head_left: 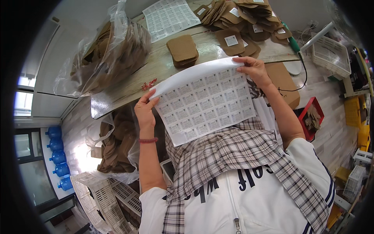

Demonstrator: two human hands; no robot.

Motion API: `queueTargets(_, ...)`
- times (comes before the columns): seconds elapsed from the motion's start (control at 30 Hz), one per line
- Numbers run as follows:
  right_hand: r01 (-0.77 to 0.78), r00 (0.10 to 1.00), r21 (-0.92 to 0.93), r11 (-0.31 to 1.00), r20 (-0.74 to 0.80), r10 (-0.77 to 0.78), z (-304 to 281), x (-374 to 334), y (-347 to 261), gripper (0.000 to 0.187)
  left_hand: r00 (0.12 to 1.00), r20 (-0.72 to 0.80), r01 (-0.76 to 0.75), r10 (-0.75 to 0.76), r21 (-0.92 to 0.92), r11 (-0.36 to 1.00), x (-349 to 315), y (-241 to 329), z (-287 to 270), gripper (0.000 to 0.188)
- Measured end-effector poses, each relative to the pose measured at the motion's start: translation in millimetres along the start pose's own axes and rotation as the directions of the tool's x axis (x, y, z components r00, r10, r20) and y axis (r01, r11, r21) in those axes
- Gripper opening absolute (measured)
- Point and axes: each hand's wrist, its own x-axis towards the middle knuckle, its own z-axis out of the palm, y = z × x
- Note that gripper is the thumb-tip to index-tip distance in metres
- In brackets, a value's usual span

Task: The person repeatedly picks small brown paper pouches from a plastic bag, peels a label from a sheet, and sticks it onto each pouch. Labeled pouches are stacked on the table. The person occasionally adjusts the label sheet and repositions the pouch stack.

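Currently, the left hand (145, 111) is nearly closed, pinching the upper left corner of a white paper sheet of small printed labels (204, 103) between thumb and fingers. The right hand (252, 71) has the upper right corner in a similar pinch, thumb below the edge. The sheet spans the gap between them, in front of the person's body, its blank upper strip curving and its lower edge over a brown-and-white plaid apron (233, 150).

Just beyond it, on the pale wood-grain bench (157, 52), sits a neat stack of brown rounded-corner pads (182, 48). Red scraps (149, 84) lie near the left hand. Farther left slumps a clear plastic bag of brown pieces (113, 56); at the far edge lies a second white label sheet (171, 18). To its right spreads a loose heap of brown pads (241, 17), several bearing white labels, with a green-handled tool (294, 44) beside it. Right of the bench, a red tray (320, 111) holds brown pieces.
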Motion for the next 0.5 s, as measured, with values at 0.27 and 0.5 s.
queueTargets(0.27, 0.022, 0.999, -0.28, 0.96, 0.05, -0.008, 24.0, 4.2, -7.1, 0.026, 0.993, 0.121, -0.027, -0.015, 0.339, 0.941, -11.4, 30.3, -28.2, 0.018)
queueTargets(0.5, -0.083, 0.985, -0.41, 0.908, 0.106, 0.138, 50.0, 13.3, 6.0, 0.014, 0.994, 0.103, -0.099, 0.03, 0.768, 0.633, -0.5, 19.7, -64.5, 0.011)
